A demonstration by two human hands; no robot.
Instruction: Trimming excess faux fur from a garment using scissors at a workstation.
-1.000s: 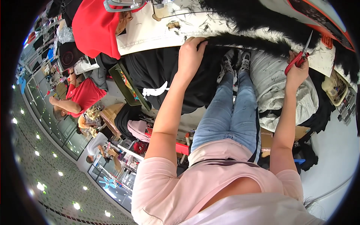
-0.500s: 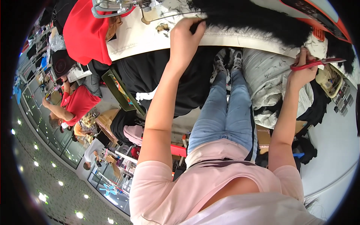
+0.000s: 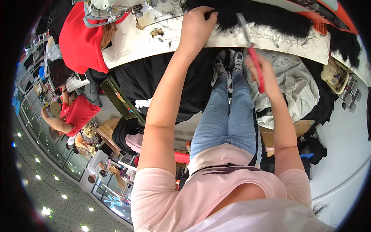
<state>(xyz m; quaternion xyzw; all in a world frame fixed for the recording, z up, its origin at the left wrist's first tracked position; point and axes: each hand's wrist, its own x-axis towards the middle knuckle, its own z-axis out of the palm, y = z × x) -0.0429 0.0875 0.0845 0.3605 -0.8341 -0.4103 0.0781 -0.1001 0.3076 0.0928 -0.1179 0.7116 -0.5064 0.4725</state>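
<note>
A long strip of black fur [image 3: 266, 17] lies along the far side of the white sewing table [image 3: 228, 41]. At its left part, my left hand [image 3: 196, 29] is closed on the fur, with thumb and fingertips pinched at its edge. My right hand [image 3: 264, 71] grips red-handled scissors [image 3: 259, 73] in front of the table edge. Their metal blades point away from me toward the fur, slightly blurred, and I cannot tell how far apart they are. Loose black fibres are scattered on the table around both hands.
A sewing machine [image 3: 112, 9] stands at the far left, beside red fabric [image 3: 81, 42] draped over the table edge. An orange-and-white machine [image 3: 332, 17] is at the far right. Pale crumpled cloth [image 3: 299, 89] hangs below the table. A person in red [image 3: 83, 114] works at left.
My right hand has swung left from the right end of the fur, turning the scissors from pointing right to pointing away from me. My left hand stays at the fur.
</note>
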